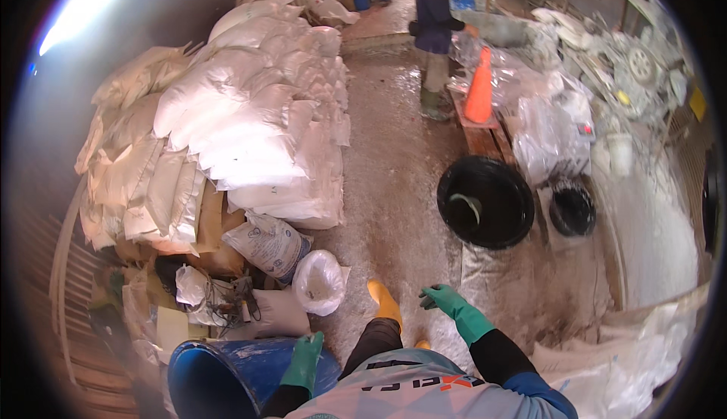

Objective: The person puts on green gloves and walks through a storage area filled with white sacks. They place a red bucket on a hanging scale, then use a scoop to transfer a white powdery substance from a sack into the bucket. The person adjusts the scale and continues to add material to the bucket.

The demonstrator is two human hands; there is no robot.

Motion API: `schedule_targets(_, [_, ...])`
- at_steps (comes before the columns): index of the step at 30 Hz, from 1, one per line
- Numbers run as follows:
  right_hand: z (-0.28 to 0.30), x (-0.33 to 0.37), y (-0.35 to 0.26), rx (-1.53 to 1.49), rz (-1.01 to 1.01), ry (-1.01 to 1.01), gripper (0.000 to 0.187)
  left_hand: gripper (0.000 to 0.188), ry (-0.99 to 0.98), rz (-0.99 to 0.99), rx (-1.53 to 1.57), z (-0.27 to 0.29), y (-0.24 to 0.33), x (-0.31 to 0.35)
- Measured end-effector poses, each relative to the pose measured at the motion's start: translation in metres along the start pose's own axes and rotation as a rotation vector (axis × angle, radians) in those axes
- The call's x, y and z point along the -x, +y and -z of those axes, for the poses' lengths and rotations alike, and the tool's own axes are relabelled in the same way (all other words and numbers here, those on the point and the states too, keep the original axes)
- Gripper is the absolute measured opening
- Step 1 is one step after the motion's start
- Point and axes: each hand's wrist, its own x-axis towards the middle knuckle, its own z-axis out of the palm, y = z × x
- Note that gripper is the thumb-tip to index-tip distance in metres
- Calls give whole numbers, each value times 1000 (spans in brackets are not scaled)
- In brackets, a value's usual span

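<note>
While right hand hangs spread, empty, blue barrel beside left hand, grip unclear

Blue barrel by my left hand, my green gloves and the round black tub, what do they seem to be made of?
Blue barrel: probably plastic; smooth wall, soft sheen, whitish smears.
Green gloves: likely rubber, smooth and evenly coloured; perhaps coated fabric.
Round black tub: plastic or rubber, from its dark, glossy surface; can't tell which.

Fisheye view from the head, facing forward and down, torso close below
</note>
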Motion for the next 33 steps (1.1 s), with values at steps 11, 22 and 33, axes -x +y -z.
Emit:
schedule_targets(11, [246,-88,2,1049,-99,240,38,53,-31,-220,-126,-28,264,-221])
schedule_targets(22, [199,-210,-63,-30,-412,630,39,61,-273,-386,-172,-76,462,-430])
schedule_targets(33, [295,-445,-251,75,-468,544,49,50,-374,-384,57,-167,638,-641])
